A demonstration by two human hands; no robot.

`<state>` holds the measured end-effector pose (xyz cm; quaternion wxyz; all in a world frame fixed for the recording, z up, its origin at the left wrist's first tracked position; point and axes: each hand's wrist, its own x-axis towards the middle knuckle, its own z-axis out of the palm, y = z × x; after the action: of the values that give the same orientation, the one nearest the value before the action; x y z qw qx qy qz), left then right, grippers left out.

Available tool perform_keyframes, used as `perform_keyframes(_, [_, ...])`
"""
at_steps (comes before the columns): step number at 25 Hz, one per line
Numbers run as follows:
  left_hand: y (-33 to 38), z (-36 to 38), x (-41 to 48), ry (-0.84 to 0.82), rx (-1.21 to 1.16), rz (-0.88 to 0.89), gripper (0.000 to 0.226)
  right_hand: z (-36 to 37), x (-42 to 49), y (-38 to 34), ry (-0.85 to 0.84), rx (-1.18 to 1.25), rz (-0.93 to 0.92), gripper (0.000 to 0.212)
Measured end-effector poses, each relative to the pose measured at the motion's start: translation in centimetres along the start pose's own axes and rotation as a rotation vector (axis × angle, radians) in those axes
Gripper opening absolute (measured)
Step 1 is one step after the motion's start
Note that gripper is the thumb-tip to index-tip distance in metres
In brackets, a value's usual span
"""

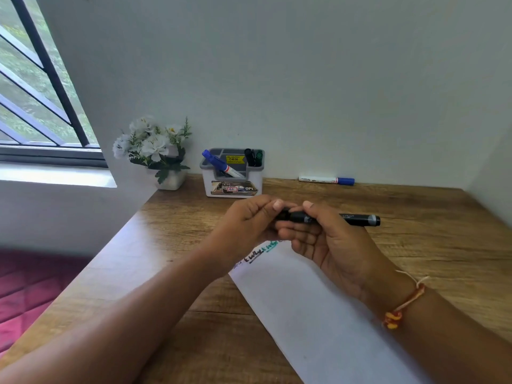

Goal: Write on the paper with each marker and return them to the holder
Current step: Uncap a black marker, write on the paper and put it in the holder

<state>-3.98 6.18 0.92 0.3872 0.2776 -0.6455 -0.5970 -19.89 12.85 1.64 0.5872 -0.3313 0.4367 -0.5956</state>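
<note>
The black marker (357,218) had a dark barrel with small pale print and a grey band at its right end. Its long axis lay almost level, from left to right, with the grey end pointing right, and it was held in the air above the top of the paper (318,314). The right hand (332,245) was curled round the barrel. The left hand (249,223) pinched the left end, which the fingers hid. The paper lay on the wooden surface (415,206) and carried short black and green writing. By the wall stood the holder (232,187). A blue-capped marker (214,160) leaned in a front compartment, cap up and to the left. A black-capped marker (250,156) and a green-capped marker (259,155) stood upright in the back right compartment. Another marker (324,180), white with a blue cap, lay on the surface to the right of the holder.
</note>
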Motion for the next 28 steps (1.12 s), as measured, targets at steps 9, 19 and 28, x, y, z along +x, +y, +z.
perform_keyframes(9, [0.0,-1.4,0.6,0.216,-0.213,-0.074,0.029,-2.2,1.4,-1.3,0.183,-0.199,-0.112,0.04])
perform_keyframes(19, [-1.9,-2.8,1.5,0.017,0.944,-0.062,0.02,-3.5,2.3,0.2,0.235,-0.812,-0.234,0.008])
perform_keyframes(28, [-3.6,-2.5,2.1,-0.185,1.159,0.029,0.049,-3.4,2.8,0.8,0.235,-0.819,-0.204,0.007])
